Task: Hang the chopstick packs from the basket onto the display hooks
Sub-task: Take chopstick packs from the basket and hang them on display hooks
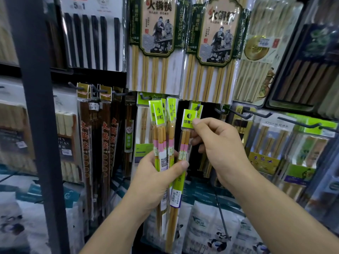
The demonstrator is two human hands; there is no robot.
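Observation:
My left hand [156,177] grips a bundle of slim chopstick packs [162,136] with lime-green header cards, held upright in front of the display. My right hand [218,143] pinches the green header of one single pack [185,143], thumb on the card just beside its round hang hole. That hole sits slightly below and left of a dark display hook [198,107], which carries another green-header pack. A second hook [145,97] juts out up left of the bundle. No basket is in view.
Large hot-pot chopstick packs [156,43] hang above. Dark red-brown packs [95,143] hang to the left, beyond a dark vertical post [38,125]. Long empty-looking hooks [297,121] stick out on the right over boxed sets. Panda-print bags [216,231] lie below.

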